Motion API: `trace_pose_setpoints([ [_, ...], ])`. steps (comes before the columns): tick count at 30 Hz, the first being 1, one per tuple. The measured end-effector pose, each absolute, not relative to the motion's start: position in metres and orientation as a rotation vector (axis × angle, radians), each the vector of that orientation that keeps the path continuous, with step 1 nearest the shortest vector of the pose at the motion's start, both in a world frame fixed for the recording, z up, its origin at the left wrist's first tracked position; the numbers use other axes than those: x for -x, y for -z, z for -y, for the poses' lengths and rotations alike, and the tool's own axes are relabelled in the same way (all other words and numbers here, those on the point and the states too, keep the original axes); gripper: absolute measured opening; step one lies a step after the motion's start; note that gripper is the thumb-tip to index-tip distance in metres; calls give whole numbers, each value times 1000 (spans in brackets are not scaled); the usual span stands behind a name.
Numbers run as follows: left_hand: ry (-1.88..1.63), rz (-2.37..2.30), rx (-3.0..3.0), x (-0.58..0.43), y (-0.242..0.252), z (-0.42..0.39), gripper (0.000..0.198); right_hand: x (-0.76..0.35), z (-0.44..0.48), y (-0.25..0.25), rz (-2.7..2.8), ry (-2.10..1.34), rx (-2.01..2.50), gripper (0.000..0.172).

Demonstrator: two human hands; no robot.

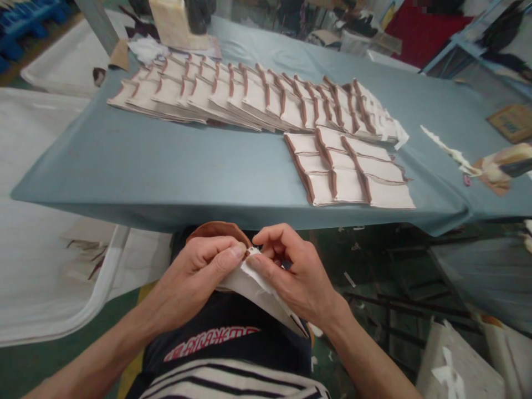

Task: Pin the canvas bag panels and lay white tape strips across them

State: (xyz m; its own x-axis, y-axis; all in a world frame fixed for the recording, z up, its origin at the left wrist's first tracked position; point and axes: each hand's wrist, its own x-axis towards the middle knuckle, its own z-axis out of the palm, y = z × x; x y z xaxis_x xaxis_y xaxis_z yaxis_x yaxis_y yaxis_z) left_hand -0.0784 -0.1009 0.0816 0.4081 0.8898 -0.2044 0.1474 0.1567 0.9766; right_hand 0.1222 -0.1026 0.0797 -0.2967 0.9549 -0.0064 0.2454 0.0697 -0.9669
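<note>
Over my lap I hold a cream fabric piece [257,293] with a brown part [218,228] curving out behind my fingers. My left hand [208,266] is closed, thumb and forefinger pinching its edge. My right hand [295,271] is closed too, its thumb pressed on a frayed white strip [255,266] along that edge. The fingertips of both hands nearly meet. Ahead on the table lies a block of cream panels with brown edging [349,172]. Behind it stretches a long row of overlapping panels [249,94] of the same kind.
A blue-grey cloth covers the table [174,172]. White bins [41,221] stand at the left. On the table's right side are a white scrap strip [449,149] and a cardboard piece [511,122]. A cream bundle [461,360] sits low at the right, and scraps litter the floor.
</note>
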Motion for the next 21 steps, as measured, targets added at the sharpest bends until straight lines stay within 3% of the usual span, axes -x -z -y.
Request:
trace_pose_setpoints([
  [5,-699,-1072,-1345,78,-84,99,51,-124,99,-83,1703,-1244,1246,17],
  [10,-689,-1034,-1326,80,-83,101,69,-122,102,-82,1677,-1194,1291,19],
  [12,-707,-1014,-1342,80,-82,101,62,-121,105,-79,1652,-1175,1301,19],
  [17,-658,-1046,-1389,79,-83,101,24,-119,110,-70,1615,-1119,1264,19],
  [21,-660,-1028,-1323,79,-84,99,23,-121,108,-65,1646,-1127,1203,23],
])
